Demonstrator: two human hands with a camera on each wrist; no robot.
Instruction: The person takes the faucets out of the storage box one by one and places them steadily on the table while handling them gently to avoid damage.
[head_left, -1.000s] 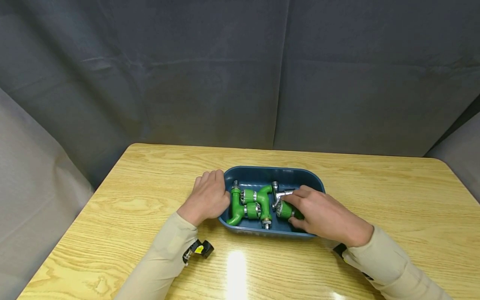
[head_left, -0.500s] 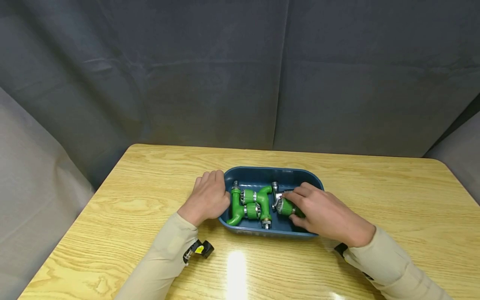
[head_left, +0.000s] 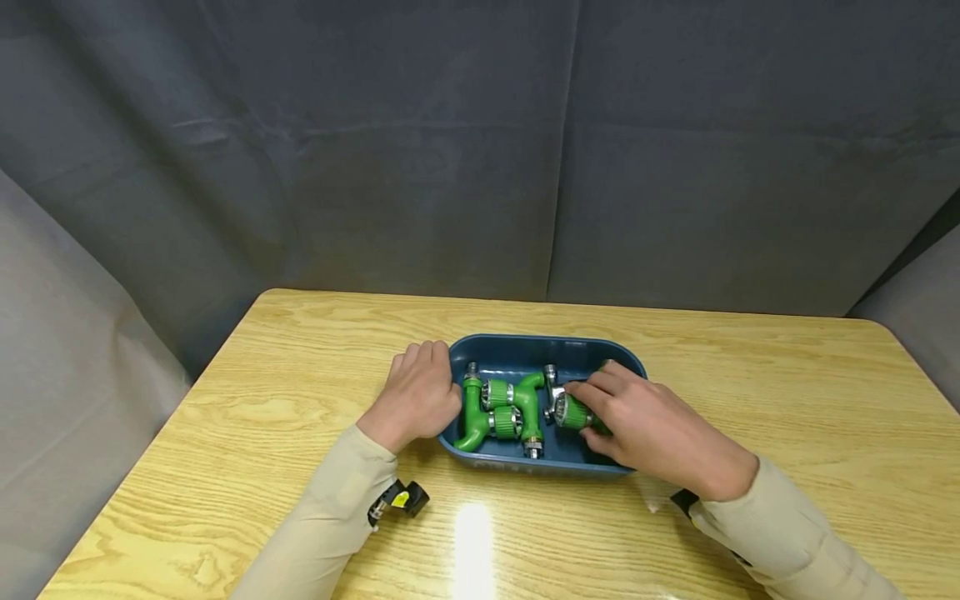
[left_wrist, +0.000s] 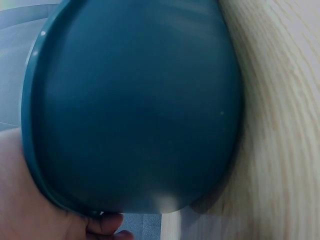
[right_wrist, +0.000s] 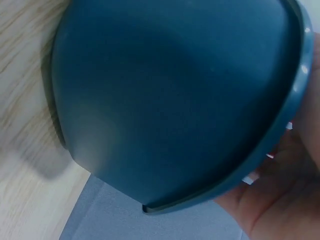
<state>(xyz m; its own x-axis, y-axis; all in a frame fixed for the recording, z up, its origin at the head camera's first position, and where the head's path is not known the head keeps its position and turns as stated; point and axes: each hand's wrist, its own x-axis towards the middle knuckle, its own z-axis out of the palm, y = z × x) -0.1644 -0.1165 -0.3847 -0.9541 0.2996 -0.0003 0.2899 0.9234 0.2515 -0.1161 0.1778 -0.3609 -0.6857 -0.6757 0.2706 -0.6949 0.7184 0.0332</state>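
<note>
A dark blue plastic tub point(head_left: 525, 467) sits on the table with garden taps inside. My left hand point(head_left: 420, 392) grips its left rim, fingers curled over the edge; the left wrist view shows fingertips point(left_wrist: 109, 223) under the rim. Over the tub's right end, my right hand point(head_left: 637, 417) holds a green tap point(head_left: 574, 411) between thumb and fingers; its ribbed knob points left, and the palm hides most of its body. Left of it lie a green tap point(head_left: 474, 412) and another green tap point(head_left: 528, 404), their knobs side by side. A chrome tap point(head_left: 553, 390) lies partly under my right fingers.
The wood-grain table point(head_left: 300, 350) extends around the tub on all sides. A dark grey curtain point(head_left: 420, 167) hangs behind its back edge, and a lighter cloth point(head_left: 67, 375) hangs at the left. A small camera point(head_left: 408, 498) is strapped to my left wrist.
My right hand has shifted the held green tap slightly, and a bit of green and metal now shows above its fingers. The left hand keeps its place on the rim.
</note>
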